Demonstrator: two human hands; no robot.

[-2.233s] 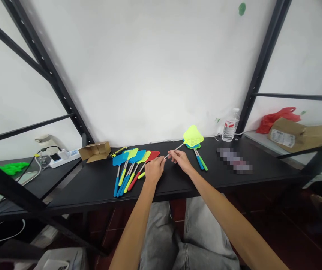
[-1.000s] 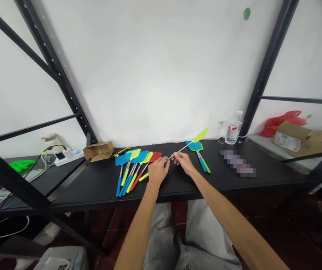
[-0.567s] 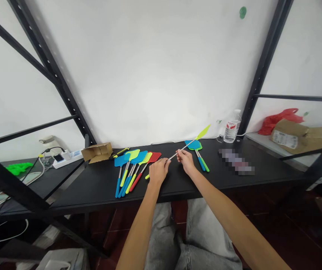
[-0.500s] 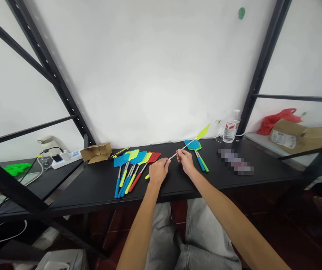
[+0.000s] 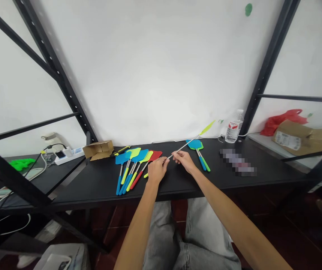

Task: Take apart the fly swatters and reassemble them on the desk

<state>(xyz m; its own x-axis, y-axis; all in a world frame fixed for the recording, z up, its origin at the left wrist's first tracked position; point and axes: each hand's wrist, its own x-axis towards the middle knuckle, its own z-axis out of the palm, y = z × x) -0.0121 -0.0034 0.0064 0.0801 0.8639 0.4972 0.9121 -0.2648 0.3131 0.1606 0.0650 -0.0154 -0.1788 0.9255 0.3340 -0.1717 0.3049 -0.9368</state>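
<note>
A yellow-green fly swatter with a thin metal rod slants up to the right over the black table, its head seen nearly edge-on. My left hand is closed round its lower end, and a bit of yellow handle pokes out beneath. Higher on the rod, the fingers of my right hand pinch it. Left of my hands lie several fly swatters side by side, among them a red one, a blue one and a yellow one. To the right, a blue swatter overlaps a green one.
A small open cardboard box stands at the back left beside a yellow-black tool. A water bottle is at the back right. Black metal uprights frame the table. A power strip sits left, a red bag and carton right.
My right hand has slid slightly down the rod towards my left hand. The swatter's head has turned more edge-on, and more rod shows above my right hand. The view has shifted a little.
</note>
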